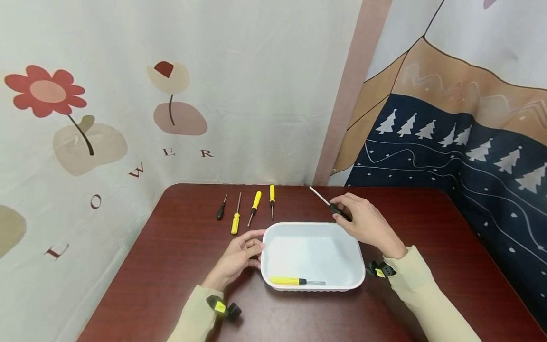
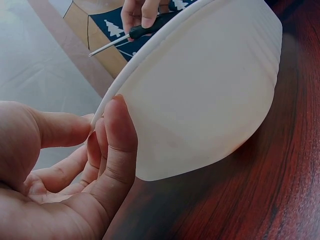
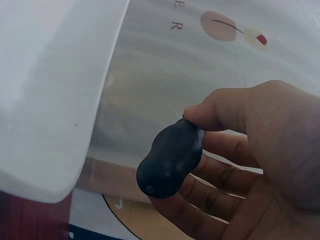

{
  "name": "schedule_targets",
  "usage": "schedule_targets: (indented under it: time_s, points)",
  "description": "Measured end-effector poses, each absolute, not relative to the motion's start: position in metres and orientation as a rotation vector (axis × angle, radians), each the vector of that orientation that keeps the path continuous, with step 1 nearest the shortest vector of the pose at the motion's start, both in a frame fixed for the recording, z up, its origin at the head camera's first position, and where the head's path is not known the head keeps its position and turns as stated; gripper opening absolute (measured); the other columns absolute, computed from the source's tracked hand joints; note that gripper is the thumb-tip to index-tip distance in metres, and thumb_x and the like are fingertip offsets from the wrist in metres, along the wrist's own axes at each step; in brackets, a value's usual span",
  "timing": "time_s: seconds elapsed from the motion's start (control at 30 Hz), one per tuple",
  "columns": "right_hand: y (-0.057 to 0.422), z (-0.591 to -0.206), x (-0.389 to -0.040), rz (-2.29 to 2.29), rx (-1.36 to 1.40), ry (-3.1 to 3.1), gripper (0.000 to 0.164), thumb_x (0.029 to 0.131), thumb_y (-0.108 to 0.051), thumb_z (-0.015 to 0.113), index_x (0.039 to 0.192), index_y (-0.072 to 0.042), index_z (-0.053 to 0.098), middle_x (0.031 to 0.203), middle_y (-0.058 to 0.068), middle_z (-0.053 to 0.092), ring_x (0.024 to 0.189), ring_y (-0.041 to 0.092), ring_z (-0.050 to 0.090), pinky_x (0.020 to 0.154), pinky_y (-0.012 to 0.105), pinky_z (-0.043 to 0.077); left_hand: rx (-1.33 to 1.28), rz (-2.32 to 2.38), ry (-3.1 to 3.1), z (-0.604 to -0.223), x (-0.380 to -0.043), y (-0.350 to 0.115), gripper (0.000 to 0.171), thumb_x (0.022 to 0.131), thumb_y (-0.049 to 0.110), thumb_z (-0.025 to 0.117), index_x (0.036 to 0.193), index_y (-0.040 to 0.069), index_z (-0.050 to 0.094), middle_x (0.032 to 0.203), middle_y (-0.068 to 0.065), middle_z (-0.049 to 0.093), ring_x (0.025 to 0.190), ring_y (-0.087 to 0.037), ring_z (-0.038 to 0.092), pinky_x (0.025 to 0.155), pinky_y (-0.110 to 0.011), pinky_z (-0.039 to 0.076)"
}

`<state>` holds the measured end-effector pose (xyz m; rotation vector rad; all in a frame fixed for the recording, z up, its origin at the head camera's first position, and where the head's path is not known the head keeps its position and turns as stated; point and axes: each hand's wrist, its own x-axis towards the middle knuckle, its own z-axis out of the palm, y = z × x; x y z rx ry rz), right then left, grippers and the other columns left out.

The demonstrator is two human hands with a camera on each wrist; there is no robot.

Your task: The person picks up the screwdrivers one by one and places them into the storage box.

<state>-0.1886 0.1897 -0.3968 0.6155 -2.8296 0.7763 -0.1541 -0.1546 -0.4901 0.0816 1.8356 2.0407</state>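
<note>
The right hand grips the black-handled screwdriver near the far right corner of the white tray. The head view shows the shaft pointing away and to the left; the right wrist view shows the butt of the handle instead—the shaft is hidden behind it. The left wrist view confirms the bare shaft and tip.

The left hand pinches the tray's left rim. Thumb and finger placement is clear only in the left wrist view, where the outer wall blocks the interior. The head view supplies that interior: a yellow-handled screwdriver lies along the near wall.

Left of and beyond the tray, on the table, lie a small black screwdriver and three yellow screwdrivers—the nearest yellow handle faces the person. A printed curtain stands behind. The right hand partly covers the tray's far right corner.
</note>
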Motion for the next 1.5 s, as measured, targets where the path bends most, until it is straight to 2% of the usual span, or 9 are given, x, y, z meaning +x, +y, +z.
schedule_targets:
  time_s: [0.33, 0.57, 0.97, 1.2, 1.5]
  points:
    - [0.182, -0.395, -0.189, 0.748, 0.692, -2.881, 0.031, 0.091, -0.012, 0.075, 0.122, -0.011, 0.069, 0.1, 0.001, 0.067, 0.086, 0.015, 0.06, 0.072, 0.029, 0.057, 0.082, 2.031, 1.845, -0.49, -0.155, -0.153, 0.048, 0.1, 0.005, 0.062, 0.146, 0.001, 0.049, 0.096, -0.007, 0.063, 0.075, -0.016, 0.059, 0.064, -0.029, 0.058]
    - [0.177, -0.392, -0.189, 0.753, 0.793, -2.896, 0.031, 0.09, -0.012, 0.077, 0.121, -0.011, 0.07, 0.097, -0.002, 0.066, 0.082, 0.012, 0.059, 0.072, 0.024, 0.056, 0.086, 2.016, 1.862, -0.491, -0.155, -0.154, 0.049, 0.1, 0.006, 0.063, 0.146, 0.001, 0.049, 0.096, -0.007, 0.064, 0.075, -0.015, 0.06, 0.063, -0.028, 0.058]
    - [0.162, -0.391, -0.187, 0.677, 0.939, -2.945, 0.029, 0.09, -0.013, 0.076, 0.118, -0.013, 0.072, 0.101, -0.003, 0.068, 0.084, 0.009, 0.06, 0.077, 0.025, 0.057, 0.092, 2.022, 1.85, -0.492, -0.155, -0.155, 0.05, 0.1, 0.008, 0.064, 0.147, 0.001, 0.048, 0.095, -0.006, 0.064, 0.076, -0.015, 0.06, 0.064, -0.028, 0.058]
    - [0.155, -0.391, -0.186, 0.598, 1.015, -2.974, 0.028, 0.09, -0.015, 0.078, 0.117, -0.017, 0.073, 0.105, -0.002, 0.07, 0.082, 0.011, 0.059, 0.071, 0.022, 0.053, 0.087, 2.031, 1.842, -0.493, -0.155, -0.154, 0.049, 0.1, 0.006, 0.063, 0.146, 0.0, 0.048, 0.094, -0.005, 0.063, 0.075, -0.014, 0.06, 0.063, -0.028, 0.058]
    - [0.142, -0.392, -0.184, 0.544, 1.181, -2.985, 0.028, 0.09, -0.014, 0.076, 0.118, -0.014, 0.073, 0.111, 0.002, 0.071, 0.076, 0.01, 0.056, 0.064, 0.018, 0.05, 0.092, 2.028, 1.838, -0.494, -0.157, -0.155, 0.049, 0.1, 0.007, 0.064, 0.146, 0.001, 0.048, 0.094, -0.005, 0.064, 0.074, -0.014, 0.06, 0.063, -0.028, 0.058]
